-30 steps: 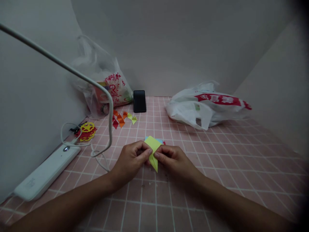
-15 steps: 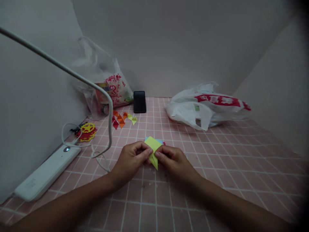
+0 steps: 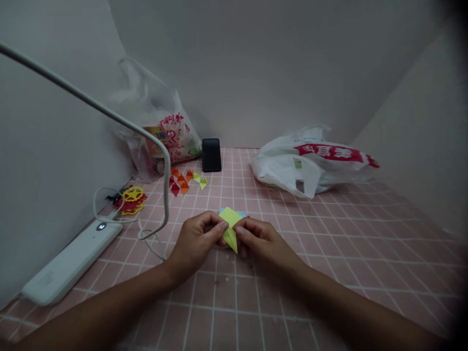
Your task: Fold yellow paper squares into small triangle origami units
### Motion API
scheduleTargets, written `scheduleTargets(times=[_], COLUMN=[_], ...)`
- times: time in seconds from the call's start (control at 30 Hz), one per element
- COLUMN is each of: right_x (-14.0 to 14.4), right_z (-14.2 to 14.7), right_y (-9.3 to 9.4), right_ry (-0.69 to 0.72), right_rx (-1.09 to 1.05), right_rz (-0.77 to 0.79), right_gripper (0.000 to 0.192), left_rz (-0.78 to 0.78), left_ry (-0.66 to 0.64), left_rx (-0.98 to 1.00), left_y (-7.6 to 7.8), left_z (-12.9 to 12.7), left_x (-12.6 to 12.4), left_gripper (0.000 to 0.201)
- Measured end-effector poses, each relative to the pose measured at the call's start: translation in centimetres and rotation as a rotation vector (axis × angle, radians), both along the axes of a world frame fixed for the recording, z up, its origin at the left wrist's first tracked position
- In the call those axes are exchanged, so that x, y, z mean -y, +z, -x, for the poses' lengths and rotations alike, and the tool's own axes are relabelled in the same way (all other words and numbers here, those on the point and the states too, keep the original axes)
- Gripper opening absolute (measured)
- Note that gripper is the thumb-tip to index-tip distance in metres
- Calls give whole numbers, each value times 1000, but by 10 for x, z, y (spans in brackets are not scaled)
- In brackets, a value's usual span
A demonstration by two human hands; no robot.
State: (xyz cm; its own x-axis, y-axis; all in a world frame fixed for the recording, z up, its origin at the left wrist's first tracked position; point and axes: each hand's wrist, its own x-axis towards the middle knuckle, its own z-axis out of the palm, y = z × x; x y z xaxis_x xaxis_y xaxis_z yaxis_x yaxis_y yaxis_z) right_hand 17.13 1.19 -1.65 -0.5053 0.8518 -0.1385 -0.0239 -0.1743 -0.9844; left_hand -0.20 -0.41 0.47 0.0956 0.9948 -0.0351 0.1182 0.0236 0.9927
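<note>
Fingertips (image 3: 224,227) of the left hand (image 3: 195,241) and right hand (image 3: 261,240) are pinched shut on a folded yellow-green paper piece (image 3: 230,228), held just above the pink tiled tabletop (image 3: 329,253). Farther back, a black phone (image 3: 211,154) is propped against the wall.

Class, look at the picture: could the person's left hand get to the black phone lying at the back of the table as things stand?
Probably yes. The left hand is pinching the yellow paper along with the right hand, so it would have to let go first. The tiles between it and the phone look bare; the paper scraps lie off to the side.
</note>
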Motion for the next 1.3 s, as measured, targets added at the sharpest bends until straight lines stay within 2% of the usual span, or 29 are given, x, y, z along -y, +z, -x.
scheduleTargets(times=[0.23, 0.47, 0.57, 0.7, 0.87, 1.1, 1.3], right_x=[3, 2, 3, 6, 8, 7, 8], right_z=[3, 3, 2, 3, 5, 4, 4], right_y=[2, 5, 5, 7, 9, 2, 0], right_ry=[-11, -33, -22, -1, 7, 33, -45], right_rx=[44, 96, 92, 70, 165, 96, 75], right_rz=[43, -66, -40, -38, -24, -7, 3], right_gripper=[25, 23, 23, 29, 32, 33, 35], left_rz=[-33, 6, -2, 2, 10, 155, 224], left_ry=[21, 28, 37, 47, 33, 3, -24], left_rx=[-3, 50, 50, 51, 56, 262, 225], left_y=[1, -2, -2, 0, 0, -4, -5], left_z=[0, -1, -1, -1, -1, -3, -5], left_x=[2, 0, -1, -1, 1, -2, -4], left_gripper=[17, 17, 17, 18, 18, 20, 24])
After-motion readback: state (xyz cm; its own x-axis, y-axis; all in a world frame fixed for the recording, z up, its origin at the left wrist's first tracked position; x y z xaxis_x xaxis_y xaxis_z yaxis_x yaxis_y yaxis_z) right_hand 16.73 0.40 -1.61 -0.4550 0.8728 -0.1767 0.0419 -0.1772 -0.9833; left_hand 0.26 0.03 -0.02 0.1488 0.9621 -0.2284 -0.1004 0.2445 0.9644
